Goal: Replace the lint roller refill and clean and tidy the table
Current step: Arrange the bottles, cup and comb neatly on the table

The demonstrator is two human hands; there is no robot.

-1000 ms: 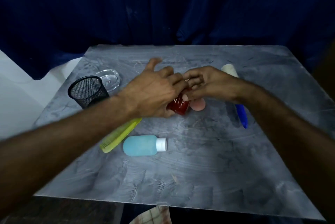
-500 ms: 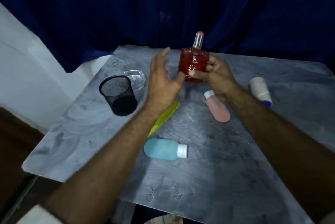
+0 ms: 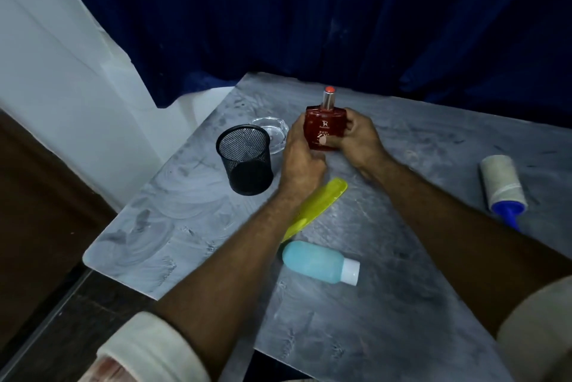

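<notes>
A red perfume bottle (image 3: 325, 126) with a silver neck and red cap stands upright at the far side of the grey table (image 3: 402, 304). My left hand (image 3: 301, 158) grips its left side. My right hand (image 3: 360, 141) grips its right side, thumb across the front label. Whether the bottle's base touches the table is hidden by my hands. The lint roller (image 3: 501, 180), a whitish roll on a blue handle, lies at the right, apart from both hands.
A black mesh cup (image 3: 246, 160) stands left of my hands, with a clear glass dish (image 3: 275, 131) behind it. A yellow-green comb (image 3: 318, 205) lies under my left forearm. A light blue bottle (image 3: 318, 262) with a white cap lies nearer me. A dark blue curtain hangs behind.
The red bottle was picked up off the table and stood upright, then brought down near the glass dish. My left hand, open beside it before, now grips it. The view has swung left.
</notes>
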